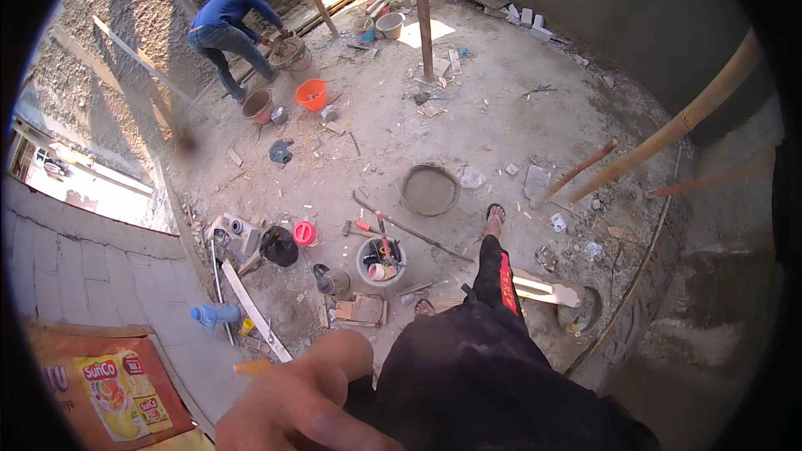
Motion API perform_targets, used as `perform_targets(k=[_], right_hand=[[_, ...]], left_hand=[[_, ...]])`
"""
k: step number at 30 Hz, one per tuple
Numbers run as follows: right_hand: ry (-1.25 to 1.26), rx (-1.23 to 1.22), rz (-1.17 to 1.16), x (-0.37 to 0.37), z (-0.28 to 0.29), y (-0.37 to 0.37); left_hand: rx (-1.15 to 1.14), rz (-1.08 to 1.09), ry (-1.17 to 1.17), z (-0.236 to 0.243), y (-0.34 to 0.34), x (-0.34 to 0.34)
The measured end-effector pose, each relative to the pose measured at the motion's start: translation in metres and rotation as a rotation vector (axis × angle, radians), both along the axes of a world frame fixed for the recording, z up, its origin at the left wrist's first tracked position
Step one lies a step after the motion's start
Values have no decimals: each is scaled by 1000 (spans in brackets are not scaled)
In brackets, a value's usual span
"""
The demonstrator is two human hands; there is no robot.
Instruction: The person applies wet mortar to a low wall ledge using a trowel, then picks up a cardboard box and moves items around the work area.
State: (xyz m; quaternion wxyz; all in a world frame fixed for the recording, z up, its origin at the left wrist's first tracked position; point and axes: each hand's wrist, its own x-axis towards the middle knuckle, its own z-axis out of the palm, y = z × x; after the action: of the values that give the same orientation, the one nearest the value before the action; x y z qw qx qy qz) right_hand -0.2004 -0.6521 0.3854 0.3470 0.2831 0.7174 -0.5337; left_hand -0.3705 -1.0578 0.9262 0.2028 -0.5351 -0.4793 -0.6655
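Observation:
My left hand is large and close at the lower edge, raised above the ground with its fingers bent inward. Anything inside the fingers is hidden from here. My right hand does not show. Below and beyond the left hand, a grey bucket of hand tools stands on the floor, and a hammer lies by its rim. Farther out is a round tub filled with smooth grey mortar. A pale plank and a blue plastic bottle lie to the left of the hand.
At the far left a person in a blue top bends over a bucket, near an orange bucket. Bamboo poles slant up at the right. A black bag, a red-lidded container and rubble litter the dusty floor.

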Motion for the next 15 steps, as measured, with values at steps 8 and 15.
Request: perform_targets(k=[8, 15], right_hand=[[115, 41, 278, -158, -63, 105], [-166, 60, 119, -290, -55, 275]], left_hand=[[-16, 45, 285, -45, 103, -148], [-282, 169, -241, -124, 240, -288]])
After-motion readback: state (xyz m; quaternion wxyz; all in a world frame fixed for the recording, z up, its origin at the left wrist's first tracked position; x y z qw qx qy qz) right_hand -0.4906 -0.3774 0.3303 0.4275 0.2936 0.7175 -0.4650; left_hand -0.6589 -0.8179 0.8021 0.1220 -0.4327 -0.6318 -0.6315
